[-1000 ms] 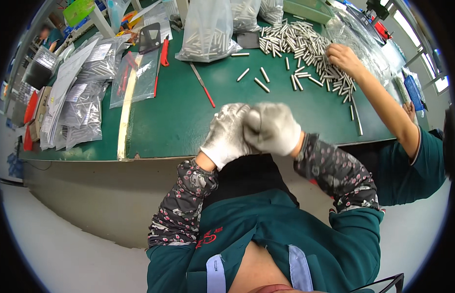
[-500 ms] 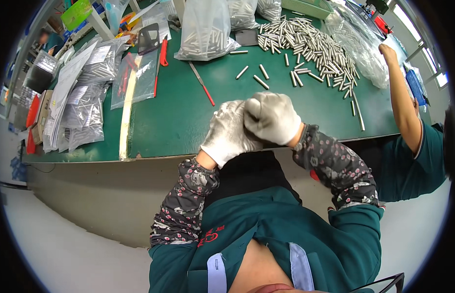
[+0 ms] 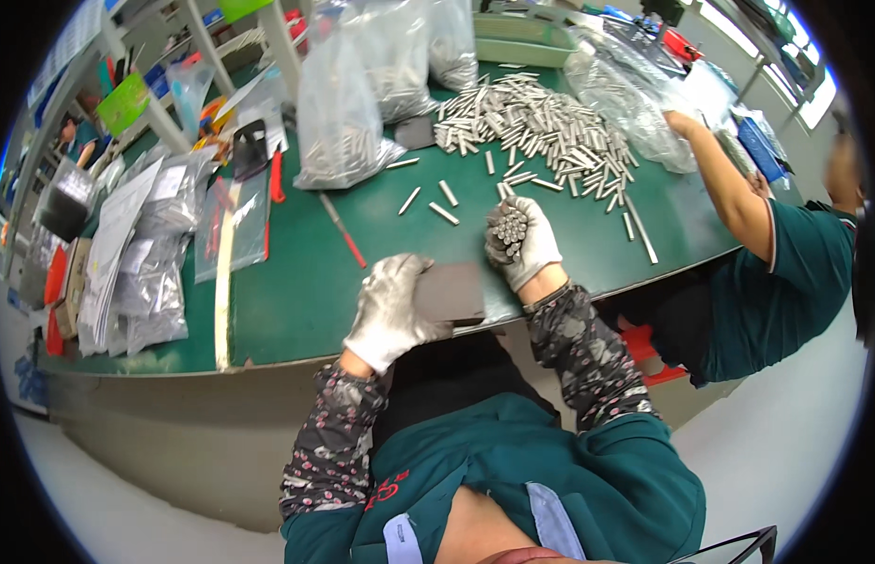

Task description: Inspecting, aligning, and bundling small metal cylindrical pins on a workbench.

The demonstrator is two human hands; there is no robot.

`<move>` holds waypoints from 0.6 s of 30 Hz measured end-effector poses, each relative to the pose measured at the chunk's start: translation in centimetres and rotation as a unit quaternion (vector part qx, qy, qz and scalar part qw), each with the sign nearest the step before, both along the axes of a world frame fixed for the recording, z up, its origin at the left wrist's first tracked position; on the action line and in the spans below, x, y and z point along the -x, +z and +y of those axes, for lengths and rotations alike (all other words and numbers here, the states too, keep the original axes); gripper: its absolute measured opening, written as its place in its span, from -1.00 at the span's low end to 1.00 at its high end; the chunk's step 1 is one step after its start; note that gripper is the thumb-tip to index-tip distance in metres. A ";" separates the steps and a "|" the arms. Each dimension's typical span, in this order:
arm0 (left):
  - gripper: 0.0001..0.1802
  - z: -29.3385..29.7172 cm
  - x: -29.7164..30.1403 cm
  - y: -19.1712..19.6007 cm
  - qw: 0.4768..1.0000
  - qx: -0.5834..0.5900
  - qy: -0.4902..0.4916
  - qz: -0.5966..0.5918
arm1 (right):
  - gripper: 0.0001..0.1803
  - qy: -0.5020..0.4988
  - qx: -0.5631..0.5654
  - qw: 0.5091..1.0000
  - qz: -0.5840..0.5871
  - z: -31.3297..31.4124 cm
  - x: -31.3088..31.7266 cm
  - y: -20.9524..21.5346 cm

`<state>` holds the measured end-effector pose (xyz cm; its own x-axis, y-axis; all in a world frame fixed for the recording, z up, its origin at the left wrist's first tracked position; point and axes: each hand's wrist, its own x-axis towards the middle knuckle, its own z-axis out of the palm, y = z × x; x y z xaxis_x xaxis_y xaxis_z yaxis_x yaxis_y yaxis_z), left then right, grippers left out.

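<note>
Grasping a tight bundle of metal pins (image 3: pixel 507 233), the R hand (image 3: pixel 539 249) in the head view is closed around them, w/ their round ends facing up twd the cam. The bundle is over the front half of the green desk (image 3: pixel 296 310); I cannot tell if it touches the surface. The L hand (image 3: pixel 386 305) pinches a dark grey flat block (image 3: pixel 452 291) at its left side, & this block is btwn both hands, near the desk's front edge. Both hands wear whitish gloves, w/ some grey dirt on them.

Beyond the R hand lies a big pile of loose pins (image 3: pixel 541 117), w/ several single ones scattered at its near left side. Left of these lies a thin tool w/ red handle (image 3: pixel 343 230), & behind it a clear bag (image 3: pixel 334 141) stands upright, w/ pins inside. A dark plate (image 3: pixel 415 133) is btwn this bag & the pile. A green tray (image 3: pixel 522 52) is behind the pile, & a long thin rod (image 3: pixel 641 230) lies at its near right. On the far right, a co-worker's hand (image 3: pixel 680 123) is at the clear plastic sheeting (image 3: pixel 635 94); I cannot tell if it grasps smth.
</note>
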<state>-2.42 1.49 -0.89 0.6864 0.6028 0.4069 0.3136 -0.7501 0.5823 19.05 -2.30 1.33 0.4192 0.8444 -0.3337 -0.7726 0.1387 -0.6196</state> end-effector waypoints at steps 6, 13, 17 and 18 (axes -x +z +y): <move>-0.19 -0.1 0.0 0.1 1.000 -0.002 0.001 -0.009 | -0.80 0.067 -0.100 0.988 0.102 -1.1 -1.3 -1.3; -0.18 -0.1 -0.1 -0.1 1.000 -0.012 0.003 0.001 | -0.74 0.023 -0.104 0.984 0.145 -1.0 -0.5 -0.1; -0.18 -0.2 -0.1 0.0 1.000 -0.016 0.007 -0.004 | -0.76 -0.007 -0.070 0.988 0.140 -1.0 -0.1 0.5; -0.18 -0.2 -0.1 0.1 1.000 -0.012 0.006 -0.001 | -0.76 -0.023 -0.056 0.990 0.129 -0.9 0.0 0.5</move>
<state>-2.36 1.30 -0.81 0.6781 0.6015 0.4225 0.3216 -0.7596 0.5653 19.05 -3.23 1.86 0.3711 0.8639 -0.3406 -0.8947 0.2344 -0.3804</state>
